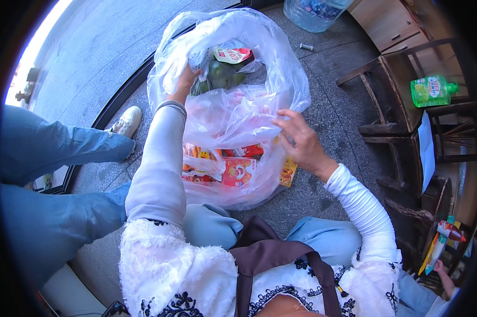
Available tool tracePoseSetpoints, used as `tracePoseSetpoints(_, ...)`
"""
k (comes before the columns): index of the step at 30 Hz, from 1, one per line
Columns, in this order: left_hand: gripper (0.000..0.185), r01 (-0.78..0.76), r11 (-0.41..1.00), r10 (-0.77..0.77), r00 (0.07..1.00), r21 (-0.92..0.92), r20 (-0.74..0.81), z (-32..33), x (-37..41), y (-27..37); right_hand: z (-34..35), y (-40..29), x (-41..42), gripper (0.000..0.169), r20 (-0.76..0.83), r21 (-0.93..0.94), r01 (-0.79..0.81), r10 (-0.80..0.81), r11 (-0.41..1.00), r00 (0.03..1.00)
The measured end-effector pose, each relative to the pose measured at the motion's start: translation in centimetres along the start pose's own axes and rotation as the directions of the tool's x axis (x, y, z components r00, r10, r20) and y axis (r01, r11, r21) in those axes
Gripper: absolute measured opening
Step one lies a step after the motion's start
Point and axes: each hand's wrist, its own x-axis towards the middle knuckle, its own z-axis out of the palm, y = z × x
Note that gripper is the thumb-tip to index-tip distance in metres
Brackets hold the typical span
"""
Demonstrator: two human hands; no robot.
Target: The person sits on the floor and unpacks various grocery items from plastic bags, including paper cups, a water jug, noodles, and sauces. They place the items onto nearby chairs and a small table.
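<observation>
Two large translucent plastic bags stand with their mouths spread on the floor before me. The far bag [288, 75] holds green produce [222, 75], apparently fruit, and a red-and-white packet [233, 55]. In the near bag [238, 200] are a red snack box [238, 172] and several colourful packets [200, 154]. My left hand [186, 82] grips the left side of the far bag's mouth, its fingers partly hidden by plastic. My right hand [301, 138] is at the bags' right side, fingers apart and curled, the tips at the loose plastic film.
Beside the near bag lies a yellow packet [288, 172]. A person's jeans-clad leg [64, 142] and shoe [128, 122] are at left. Wooden stools [400, 91] stand at right, one bearing a green pump bottle [430, 91]. Another person's hand [444, 273] is at lower right.
</observation>
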Motion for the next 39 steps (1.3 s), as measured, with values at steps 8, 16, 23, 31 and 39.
tracePoseSetpoints(8, 0.074, -0.225, 0.971, 0.212, 0.967, -0.08, -0.141, 2.7, 1.7, -2.0, 5.2, -1.8, 4.3, 0.023, 0.037, 0.155, -0.215, 0.212, 0.964, 0.977)
tracePoseSetpoints(16, 0.066, -0.369, 0.922, 0.373, 0.928, -0.117, 0.005, 4.6, 5.1, -1.5, 8.2, -2.3, 5.4, 0.022, 0.017, 0.199, -0.194, 0.195, 0.961, 0.981)
tracePoseSetpoints(23, 0.055, -0.351, 0.91, 0.316, 0.932, 0.22, 0.176, -7.9, -4.3, 8.0, 3.8, 2.3, 6.6, 0.021, 0.159, 0.309, -0.325, 0.288, 0.894, 0.944)
tracePoseSetpoints(31, 0.057, -0.68, 0.71, 0.67, 0.732, 0.181, 0.124, -15.8, -17.6, 18.3, -1.7, 3.2, 7.9, 0.08, 0.642, 0.751, -0.66, 0.261, -0.024, 0.721)
tracePoseSetpoints(39, 0.061, -0.891, 0.19, 0.962, 0.253, 0.411, 0.106, -11.6, -16.3, 29.8, -15.0, 10.9, 0.7, 0.09, 0.286, 0.955, -0.288, 0.478, -0.069, 0.83)
